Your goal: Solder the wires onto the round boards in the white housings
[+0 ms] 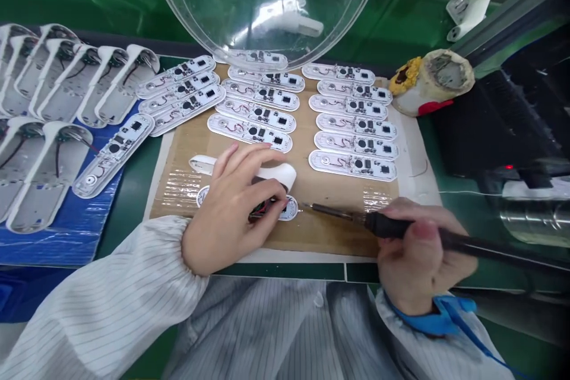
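The person's left hand (236,208) arches over the near half of the cardboard sheet (329,237), its thumb and index fingertips brought close together; from where I stand I can't tell what, if anything, is pinched between them. Beneath it on the cardboard lies a white-rimmed panel (291,209), mostly hidden, with a white shell (280,174) just beyond, the fingers draped across it. The right hand (421,243), over the cardboard's near right corner, is wrapped around a soldering iron (387,225), whose tip points left, just beside the panel's right end. A blue strap (427,320) circles that wrist.

On the cardboard's far half are two columns of circuit-board panels, a middle one (252,130) and a right one (351,165). More overlapping panels (182,95) fan across its far left corner. Left of the cardboard, white housings (48,175) crowd a blue mat (57,249), and one single panel (113,157) slants over the mat's edge. Past the cardboard's far right corner sits a tape-wrapped cup (427,86) with a yellow flower (407,75). A clear round lens (267,18) hangs over the far edge.
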`<state>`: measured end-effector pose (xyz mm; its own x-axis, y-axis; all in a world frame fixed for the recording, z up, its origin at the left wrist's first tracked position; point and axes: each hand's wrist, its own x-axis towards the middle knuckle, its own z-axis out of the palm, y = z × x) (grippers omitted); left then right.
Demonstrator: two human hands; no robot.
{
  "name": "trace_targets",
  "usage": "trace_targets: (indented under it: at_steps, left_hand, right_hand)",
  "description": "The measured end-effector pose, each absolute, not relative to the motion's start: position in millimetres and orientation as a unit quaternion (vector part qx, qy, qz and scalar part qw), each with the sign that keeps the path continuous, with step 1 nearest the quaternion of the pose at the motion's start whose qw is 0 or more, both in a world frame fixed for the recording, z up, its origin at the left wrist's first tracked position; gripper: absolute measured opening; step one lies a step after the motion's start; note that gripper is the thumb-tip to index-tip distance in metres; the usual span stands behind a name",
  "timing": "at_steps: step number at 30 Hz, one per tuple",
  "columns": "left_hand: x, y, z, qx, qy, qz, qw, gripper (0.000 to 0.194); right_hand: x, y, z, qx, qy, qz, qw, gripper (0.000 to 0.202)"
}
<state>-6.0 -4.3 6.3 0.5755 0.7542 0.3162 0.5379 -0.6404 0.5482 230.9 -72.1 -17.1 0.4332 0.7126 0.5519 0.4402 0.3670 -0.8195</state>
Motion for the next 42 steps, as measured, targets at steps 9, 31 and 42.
trace_targets:
  at_steps: [9, 31, 42]
  left_hand:
    - [-8, 0, 8, 0.867, 0.369, 0.26, 0.21, 0.015]
    - [-9, 4, 4, 0.88, 0.344, 0.269, 0.187, 0.01]
    - [-11, 5, 4, 0.889, 0.337, 0.251, 0.18, 0.011]
  right_hand:
    - [225, -72, -13, -0.545, -0.595, 0.146, 0.573, 0.022]
    - [225, -70, -20, -0.527, -0.597, 0.116, 0.593, 0.021]
    - [237, -70, -18, -0.47, -0.648, 0.144, 0.582, 0.011]
